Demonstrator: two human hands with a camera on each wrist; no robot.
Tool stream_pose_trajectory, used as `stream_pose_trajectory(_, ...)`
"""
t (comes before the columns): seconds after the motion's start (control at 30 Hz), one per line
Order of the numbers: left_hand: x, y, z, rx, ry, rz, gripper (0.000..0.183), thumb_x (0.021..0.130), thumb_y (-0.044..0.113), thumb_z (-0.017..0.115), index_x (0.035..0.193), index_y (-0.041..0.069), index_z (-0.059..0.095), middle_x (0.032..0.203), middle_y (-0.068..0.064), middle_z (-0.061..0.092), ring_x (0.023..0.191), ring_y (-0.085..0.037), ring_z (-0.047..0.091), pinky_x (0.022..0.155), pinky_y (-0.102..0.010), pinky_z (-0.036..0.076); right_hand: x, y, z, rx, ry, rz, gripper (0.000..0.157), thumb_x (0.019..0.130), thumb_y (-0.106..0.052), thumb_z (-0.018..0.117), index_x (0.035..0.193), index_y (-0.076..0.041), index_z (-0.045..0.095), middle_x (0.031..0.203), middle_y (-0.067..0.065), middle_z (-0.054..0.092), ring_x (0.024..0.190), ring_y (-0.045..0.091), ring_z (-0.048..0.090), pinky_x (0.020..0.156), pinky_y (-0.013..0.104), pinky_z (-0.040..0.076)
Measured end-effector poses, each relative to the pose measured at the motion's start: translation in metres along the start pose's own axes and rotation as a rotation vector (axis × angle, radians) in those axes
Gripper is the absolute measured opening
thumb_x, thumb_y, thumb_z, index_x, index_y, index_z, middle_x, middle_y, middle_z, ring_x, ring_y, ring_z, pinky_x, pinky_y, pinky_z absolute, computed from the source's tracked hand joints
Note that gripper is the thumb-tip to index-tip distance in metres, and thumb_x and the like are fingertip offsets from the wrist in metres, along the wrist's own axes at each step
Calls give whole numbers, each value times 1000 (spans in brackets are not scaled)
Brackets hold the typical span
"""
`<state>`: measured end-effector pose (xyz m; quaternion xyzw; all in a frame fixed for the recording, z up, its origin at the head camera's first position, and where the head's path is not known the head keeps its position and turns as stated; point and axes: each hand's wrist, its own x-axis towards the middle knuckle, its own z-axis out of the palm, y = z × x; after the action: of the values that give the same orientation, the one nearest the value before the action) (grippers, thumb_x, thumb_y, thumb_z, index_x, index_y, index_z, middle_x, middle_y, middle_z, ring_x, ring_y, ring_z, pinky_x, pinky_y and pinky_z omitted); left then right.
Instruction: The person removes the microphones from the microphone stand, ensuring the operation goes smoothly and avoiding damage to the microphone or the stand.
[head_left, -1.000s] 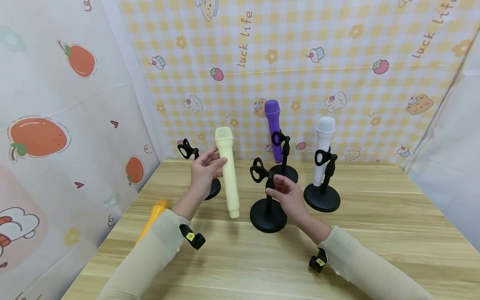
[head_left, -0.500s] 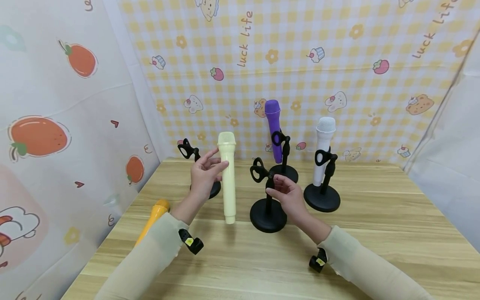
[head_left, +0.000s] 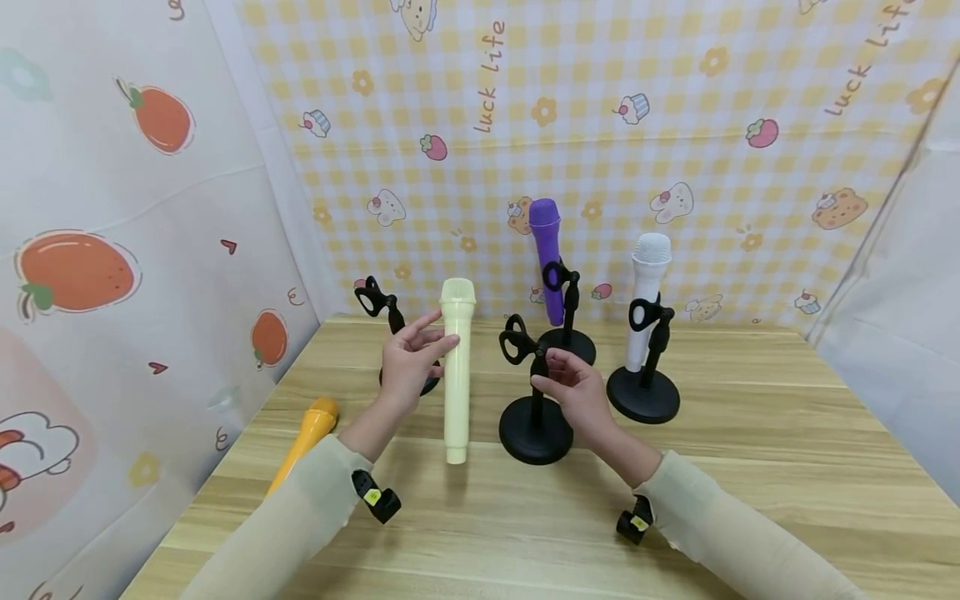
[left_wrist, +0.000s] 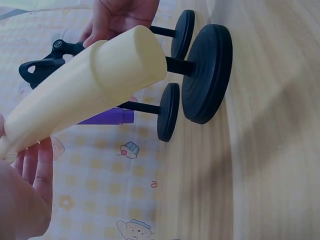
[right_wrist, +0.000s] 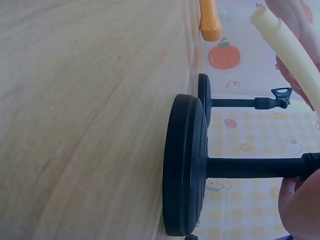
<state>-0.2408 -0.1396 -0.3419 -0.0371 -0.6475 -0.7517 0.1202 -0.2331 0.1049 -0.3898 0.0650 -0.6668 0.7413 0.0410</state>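
Note:
My left hand [head_left: 407, 367] pinches a pale yellow microphone [head_left: 457, 379] by its upper handle, head up and nearly upright above the table. In the left wrist view, the tail end of this microphone [left_wrist: 127, 60] points toward the camera. To its right, my right hand [head_left: 579, 393] grips the neck of a black microphone stand [head_left: 536, 433], just below the clip. No microphone sits in that stand's ring clip [head_left: 516, 340]. The right wrist view shows the stand's round base [right_wrist: 185, 165] flat on the table, with my right hand's fingers at the upper post.
A purple microphone [head_left: 545, 225] and a white microphone [head_left: 651, 258] rest in stands behind and to the right. Another black stand [head_left: 378, 298] with a bare clip is behind my left hand. An orange microphone [head_left: 311, 429] lies at left, partly under my left forearm.
My left hand has lowered the pale yellow microphone a little, and its tail has swung left, toward me. The right hand and the stand it grips have stayed put.

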Motion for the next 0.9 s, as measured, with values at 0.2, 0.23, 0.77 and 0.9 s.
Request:
stream_pose_trajectory(0.2, -5, -1, -4, 25, 10, -38, 51, 82, 9, 79, 130, 14, 63, 92, -2, 70, 75, -14, 68, 55, -29, 57, 0, -2, 2, 1, 1, 18, 39, 86, 2, 71, 123, 0, 60, 111, 8, 62, 102, 22, 57, 84, 27, 54)
stream_pose_trajectory(0.23, -5, -1, -5, 27, 10, -48, 51, 82, 10, 80, 130, 14, 63, 92, -2, 69, 75, -14, 68, 55, -29, 57, 1, -2, 3, 1, 1, 19, 39, 86, 3, 71, 123, 0, 60, 111, 8, 62, 102, 22, 57, 83, 28, 54)
stream_pose_trajectory(0.77, -22, -1, -20, 57, 16, -133, 50, 82, 10, 79, 130, 16, 63, 94, -4, 67, 77, -17, 69, 58, -33, 58, 1, -4, 6, 0, 9, 12, 41, 84, 5, 72, 123, 1, 60, 110, 9, 63, 100, 22, 58, 82, 28, 55)
stream_pose_trajectory(0.9, -27, 0, -24, 58, 16, -144, 49, 83, 10, 78, 130, 16, 63, 98, -5, 69, 79, -17, 69, 60, -34, 59, 3, -6, 8, 6, 5, 2, 40, 84, 5, 72, 123, 1, 60, 111, 9, 63, 100, 22, 58, 83, 28, 55)
